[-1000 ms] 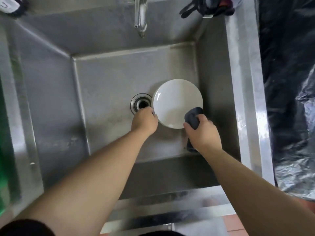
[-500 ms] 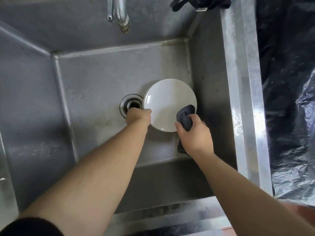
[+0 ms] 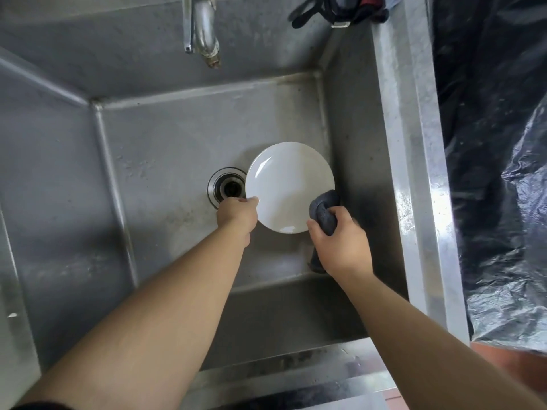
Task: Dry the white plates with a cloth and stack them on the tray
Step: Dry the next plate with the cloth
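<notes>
A round white plate (image 3: 288,184) is held over the steel sink (image 3: 165,179), its face turned up toward me. My left hand (image 3: 236,216) grips the plate's left rim, thumb on top. My right hand (image 3: 340,241) clutches a bunched dark grey cloth (image 3: 324,210) and presses it against the plate's lower right edge. A tail of the cloth hangs below that hand. No tray is in view.
The drain (image 3: 226,186) lies just left of the plate. A tap spout (image 3: 207,37) hangs over the sink's back. Dark items (image 3: 337,8) sit on the back right corner. The sink's right rim (image 3: 414,173) borders black plastic sheeting (image 3: 497,173).
The view has drifted, so the sink sits differently in frame. Both hands keep their hold; the cloth stays at the plate's lower right edge with little visible shift.
</notes>
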Motion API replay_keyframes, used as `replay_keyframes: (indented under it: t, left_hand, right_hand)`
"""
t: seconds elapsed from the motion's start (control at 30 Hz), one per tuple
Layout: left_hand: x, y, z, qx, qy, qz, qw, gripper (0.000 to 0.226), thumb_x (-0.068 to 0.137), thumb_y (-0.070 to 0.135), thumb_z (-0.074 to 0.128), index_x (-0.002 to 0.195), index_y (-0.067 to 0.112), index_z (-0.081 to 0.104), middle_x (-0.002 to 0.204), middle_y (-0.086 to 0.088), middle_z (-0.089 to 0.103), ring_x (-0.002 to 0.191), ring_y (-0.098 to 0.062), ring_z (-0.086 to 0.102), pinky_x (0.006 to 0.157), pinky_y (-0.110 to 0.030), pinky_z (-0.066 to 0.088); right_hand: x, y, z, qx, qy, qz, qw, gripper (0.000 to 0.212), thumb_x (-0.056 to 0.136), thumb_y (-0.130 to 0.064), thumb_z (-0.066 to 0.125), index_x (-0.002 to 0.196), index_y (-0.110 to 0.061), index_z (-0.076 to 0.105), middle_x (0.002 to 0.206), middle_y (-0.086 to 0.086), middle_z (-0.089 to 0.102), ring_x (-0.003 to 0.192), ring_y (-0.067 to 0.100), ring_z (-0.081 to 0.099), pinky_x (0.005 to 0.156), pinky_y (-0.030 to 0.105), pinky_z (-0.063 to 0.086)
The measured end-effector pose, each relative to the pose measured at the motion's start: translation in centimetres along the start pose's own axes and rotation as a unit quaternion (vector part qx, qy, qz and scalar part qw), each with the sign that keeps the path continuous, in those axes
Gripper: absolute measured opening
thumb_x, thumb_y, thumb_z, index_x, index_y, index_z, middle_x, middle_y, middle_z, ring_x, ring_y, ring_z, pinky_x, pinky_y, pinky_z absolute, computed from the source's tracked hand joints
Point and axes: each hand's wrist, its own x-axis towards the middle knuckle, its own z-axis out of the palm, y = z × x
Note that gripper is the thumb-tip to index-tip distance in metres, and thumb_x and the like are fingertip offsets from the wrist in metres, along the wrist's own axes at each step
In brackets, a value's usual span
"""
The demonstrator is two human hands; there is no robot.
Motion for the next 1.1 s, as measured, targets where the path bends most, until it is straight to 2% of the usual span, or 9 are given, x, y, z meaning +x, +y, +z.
replay_keyframes:
  t: [0.1,0.2,0.33,0.43,0.5,0.67,0.8,0.93,1.1]
  left_hand:
    - [-0.7,-0.3,-0.7,-0.053,-0.021,-0.016,0.998,0.012,0.094,0.021,0.071,0.086,0.018,0.062,0.098,-0.007,0.072,0.096,-0.032,0.073,0.091,-0.046,0.063]
    - [-1.7,-0.2,-1.4,-0.098,-0.053,-0.032,0.993,0.012,0.098,0.014,0.067,0.093,0.023,0.061,0.116,-0.01,0.071,0.102,-0.029,0.073,0.076,-0.039,0.065]
    - [-3.3,0.4,-2.3,-0.125,-0.114,-0.031,0.985,0.036,0.1,-0.001,0.054,0.092,0.032,0.065,0.116,-0.003,0.074,0.103,-0.028,0.075,0.057,-0.03,0.062]
    - [-4.5,0.8,-3.3,-0.129,-0.136,-0.03,0.982,0.036,0.101,-0.004,0.05,0.102,0.029,0.065,0.12,-0.003,0.072,0.107,-0.03,0.073,0.057,-0.03,0.062]
    - [-5.3,0.9,-4.3,-0.122,-0.149,-0.025,0.981,0.035,0.101,-0.005,0.049,0.12,0.021,0.063,0.124,-0.004,0.07,0.107,-0.03,0.073,0.059,-0.031,0.063]
    - [-8.0,1.2,-7.9,-0.114,-0.171,-0.013,0.979,0.044,0.101,-0.006,0.044,0.142,0.011,0.05,0.142,-0.007,0.06,0.116,-0.033,0.068,0.079,-0.043,0.066]
    - [-11.1,1.3,-12.3,-0.152,-0.162,0.009,0.975,0.041,0.1,-0.007,0.044,0.132,0.018,0.051,0.141,-0.005,0.058,0.116,-0.035,0.067,0.08,-0.045,0.066]
    - [-14.5,1.4,-17.3,-0.179,-0.169,0.041,0.968,0.051,0.101,-0.006,0.043,0.144,0.021,0.046,0.14,-0.002,0.056,0.113,-0.039,0.069,0.082,-0.052,0.065]
    - [-18.8,1.7,-22.5,-0.242,-0.162,0.068,0.954,0.051,0.102,-0.004,0.044,0.145,0.024,0.048,0.135,0.0,0.057,0.104,-0.037,0.073,0.079,-0.053,0.065]
  right_hand:
    - [-0.6,-0.2,-0.5,-0.006,0.008,-0.003,1.0,0.048,0.096,-0.053,0.065,0.135,-0.027,0.056,0.119,0.001,0.065,0.094,0.017,0.061,0.082,0.031,0.05]
    - [-1.2,-0.4,-0.9,-0.014,0.014,0.001,1.0,0.05,0.096,-0.056,0.065,0.137,-0.028,0.055,0.118,0.0,0.062,0.09,0.014,0.054,0.08,0.031,0.047]
    - [-2.2,-0.8,-1.5,-0.015,0.018,0.002,1.0,0.054,0.096,-0.058,0.064,0.14,-0.028,0.054,0.123,0.0,0.062,0.09,0.013,0.055,0.079,0.028,0.048]
    - [-3.3,-1.1,-2.0,-0.017,0.023,0.0,1.0,0.057,0.096,-0.058,0.064,0.142,-0.026,0.053,0.129,0.001,0.063,0.097,0.015,0.058,0.083,0.03,0.05]
    - [-4.2,-1.4,-2.5,-0.015,0.027,0.002,1.0,0.058,0.096,-0.058,0.064,0.143,-0.025,0.053,0.13,0.002,0.062,0.1,0.017,0.059,0.085,0.032,0.05]
    - [-6.7,-2.6,-4.0,0.0,0.03,-0.004,1.0,0.055,0.095,-0.058,0.064,0.137,-0.024,0.056,0.121,-0.002,0.06,0.095,0.014,0.056,0.082,0.032,0.049]
    - [-9.2,-4.2,-5.7,0.049,0.011,-0.006,0.999,0.04,0.094,-0.057,0.067,0.119,-0.028,0.058,0.108,-0.005,0.066,0.094,0.017,0.066,0.084,0.04,0.059]
    - [-11.7,-6.7,-7.5,0.129,-0.043,0.007,0.991,0.024,0.092,-0.057,0.07,0.101,-0.037,0.06,0.097,-0.012,0.071,0.088,0.011,0.068,0.086,0.044,0.062]
    - [-15.2,-11.2,-9.1,0.164,-0.075,-0.026,0.983,0.02,0.093,-0.056,0.069,0.097,-0.038,0.061,0.096,-0.006,0.072,0.09,0.017,0.069,0.087,0.047,0.061]
